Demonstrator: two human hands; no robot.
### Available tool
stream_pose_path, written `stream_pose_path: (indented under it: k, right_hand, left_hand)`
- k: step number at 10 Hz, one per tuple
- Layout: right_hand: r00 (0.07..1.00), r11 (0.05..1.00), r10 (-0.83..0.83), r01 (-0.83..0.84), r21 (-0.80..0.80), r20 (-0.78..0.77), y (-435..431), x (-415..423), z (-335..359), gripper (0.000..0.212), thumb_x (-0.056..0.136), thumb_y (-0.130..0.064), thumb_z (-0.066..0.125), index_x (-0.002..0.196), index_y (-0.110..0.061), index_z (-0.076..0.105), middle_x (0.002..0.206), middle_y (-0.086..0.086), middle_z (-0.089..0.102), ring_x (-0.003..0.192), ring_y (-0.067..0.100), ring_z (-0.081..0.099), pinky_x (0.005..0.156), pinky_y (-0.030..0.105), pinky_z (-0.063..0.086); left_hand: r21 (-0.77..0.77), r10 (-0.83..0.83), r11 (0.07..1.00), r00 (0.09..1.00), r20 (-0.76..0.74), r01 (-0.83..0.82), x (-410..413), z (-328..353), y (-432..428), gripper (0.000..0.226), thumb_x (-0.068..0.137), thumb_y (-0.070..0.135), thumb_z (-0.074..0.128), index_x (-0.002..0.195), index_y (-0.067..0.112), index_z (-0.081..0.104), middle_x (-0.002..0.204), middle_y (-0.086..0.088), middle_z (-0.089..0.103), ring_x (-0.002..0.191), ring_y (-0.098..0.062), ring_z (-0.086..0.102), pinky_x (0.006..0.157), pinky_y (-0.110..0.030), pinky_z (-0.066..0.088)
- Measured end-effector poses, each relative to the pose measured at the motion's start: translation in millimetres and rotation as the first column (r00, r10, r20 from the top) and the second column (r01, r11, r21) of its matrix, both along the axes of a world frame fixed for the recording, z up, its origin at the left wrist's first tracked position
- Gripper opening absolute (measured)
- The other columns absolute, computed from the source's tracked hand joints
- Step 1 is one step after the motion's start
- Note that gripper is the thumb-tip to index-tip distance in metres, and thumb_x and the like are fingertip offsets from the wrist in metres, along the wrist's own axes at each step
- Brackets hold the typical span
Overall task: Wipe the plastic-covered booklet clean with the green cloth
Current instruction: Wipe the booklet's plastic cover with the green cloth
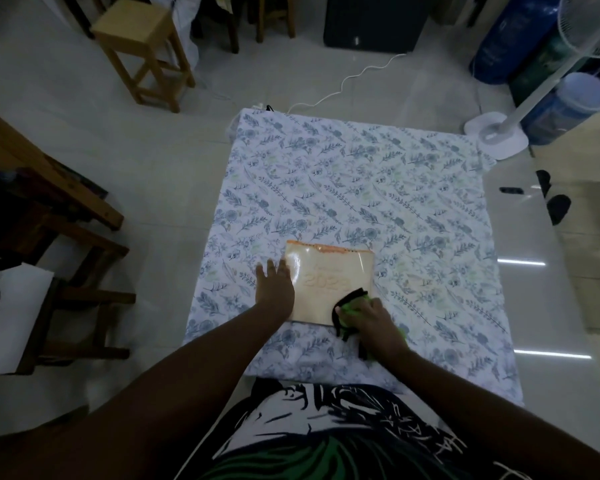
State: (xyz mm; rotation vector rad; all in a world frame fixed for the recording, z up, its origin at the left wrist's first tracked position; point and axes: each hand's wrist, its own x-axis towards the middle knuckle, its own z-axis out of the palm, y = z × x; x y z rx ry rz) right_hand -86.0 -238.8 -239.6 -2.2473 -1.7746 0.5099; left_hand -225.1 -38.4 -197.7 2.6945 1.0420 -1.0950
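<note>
A pale peach booklet (329,278) in a glossy plastic cover lies flat on a floral sheet (361,188), with "2022" faintly showing on its front. My left hand (274,284) rests flat with fingers spread on the booklet's left edge. My right hand (369,318) is closed on a bright green cloth with black trim (350,306), pressed against the booklet's near right corner. Part of the cloth is hidden under my fingers.
The floral sheet covers a low pad on a tiled floor. A wooden stool (142,46) stands far left, dark wooden furniture (49,209) at left. A white fan base (496,133) and blue water jugs (520,36) sit at the right. A white cable (347,79) runs behind.
</note>
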Motion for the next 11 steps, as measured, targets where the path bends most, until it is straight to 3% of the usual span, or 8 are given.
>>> stream_pose_path:
  k: [1, 2, 3, 5, 7, 8, 9, 11]
  right_hand:
    - [0.958, 0.957, -0.285, 0.287, -0.049, 0.036, 53, 41, -4, 0.028, 0.092, -0.018, 0.058, 0.119, -0.022, 0.064, 0.124, 0.014, 0.054, 0.111, 0.036, 0.044, 0.091, 0.045, 0.043]
    - [0.903, 0.898, -0.430, 0.426, -0.110, -0.015, 73, 45, -9, 0.039, 0.091, -0.006, 0.051, 0.127, -0.021, 0.058, 0.136, 0.021, 0.043, 0.123, 0.040, 0.036, 0.101, 0.052, 0.034]
    - [0.928, 0.918, -0.370, 0.356, -0.175, -0.049, 55, 13, -10, 0.035, 0.092, -0.007, 0.051, 0.124, -0.017, 0.058, 0.133, 0.021, 0.045, 0.123, 0.040, 0.038, 0.101, 0.053, 0.035]
    - [0.996, 0.996, -0.085, 0.085, 0.007, 0.011, -13, 12, -6, 0.029, 0.090, -0.021, 0.055, 0.115, -0.027, 0.068, 0.114, 0.006, 0.059, 0.099, 0.025, 0.043, 0.078, 0.034, 0.043]
    - [0.887, 0.887, -0.461, 0.461, -0.024, 0.007, 41, 3, -3, 0.025, 0.087, -0.003, 0.058, 0.110, -0.012, 0.065, 0.110, 0.015, 0.056, 0.102, 0.041, 0.049, 0.081, 0.051, 0.049]
    - [0.996, 0.996, -0.056, 0.060, -0.070, 0.064, 29, -50, -3, 0.043, 0.086, -0.015, 0.064, 0.126, -0.029, 0.056, 0.123, 0.002, 0.055, 0.111, 0.025, 0.046, 0.087, 0.039, 0.050]
    - [0.984, 0.985, 0.171, -0.171, -0.020, 0.058, 29, -40, -1, 0.043, 0.086, -0.020, 0.065, 0.127, -0.031, 0.055, 0.119, 0.002, 0.056, 0.108, 0.024, 0.047, 0.084, 0.038, 0.051]
    - [0.967, 0.967, -0.234, 0.242, -0.079, 0.105, 72, 3, 1, 0.037, 0.094, -0.038, 0.044, 0.127, -0.027, 0.056, 0.126, 0.008, 0.048, 0.117, 0.033, 0.044, 0.090, 0.037, 0.040]
  left_hand:
    - [0.022, -0.036, 0.999, 0.999, -0.013, 0.036, 2, 1, 0, 0.080, 0.097, 0.026, 0.054, 0.155, 0.002, 0.003, 0.164, -0.016, -0.003, 0.151, -0.038, 0.001, 0.121, -0.056, 0.004]
    - [0.018, -0.025, 1.000, 1.000, 0.018, 0.025, 2, 1, 1, 0.081, 0.097, 0.025, 0.055, 0.155, 0.002, 0.004, 0.164, -0.017, -0.001, 0.151, -0.038, 0.002, 0.121, -0.056, 0.005]
    - [0.011, -0.024, 1.000, 1.000, 0.015, 0.023, -3, -3, 0, 0.082, 0.096, 0.026, 0.057, 0.155, 0.002, 0.004, 0.164, -0.016, -0.001, 0.151, -0.038, 0.003, 0.121, -0.056, 0.005]
    - [-0.016, 0.012, 1.000, 0.997, 0.071, -0.011, -4, -4, 1, 0.078, 0.097, 0.021, 0.053, 0.155, 0.005, 0.005, 0.165, -0.013, -0.002, 0.151, -0.038, 0.004, 0.121, -0.057, 0.005]
    - [-0.027, 0.000, 1.000, 0.993, 0.116, 0.003, -9, -8, 7, 0.074, 0.097, 0.019, 0.053, 0.155, 0.006, 0.009, 0.165, -0.011, 0.001, 0.151, -0.038, 0.006, 0.121, -0.056, 0.006]
    - [-0.013, -0.021, 1.000, 0.993, 0.117, 0.023, -9, -8, 7, 0.076, 0.097, 0.022, 0.055, 0.155, 0.005, 0.009, 0.165, -0.012, 0.001, 0.151, -0.038, 0.006, 0.121, -0.056, 0.006]
    - [-0.018, -0.025, 0.999, 0.994, 0.110, 0.028, -8, -7, 8, 0.073, 0.098, 0.019, 0.053, 0.155, 0.005, 0.009, 0.165, -0.012, 0.002, 0.151, -0.038, 0.006, 0.121, -0.056, 0.007]
    - [-0.040, -0.036, 0.998, 0.985, 0.166, 0.043, -16, -6, 16, 0.086, 0.089, 0.023, 0.067, 0.155, 0.008, 0.014, 0.165, -0.009, 0.007, 0.149, -0.038, 0.012, 0.120, -0.055, 0.012]
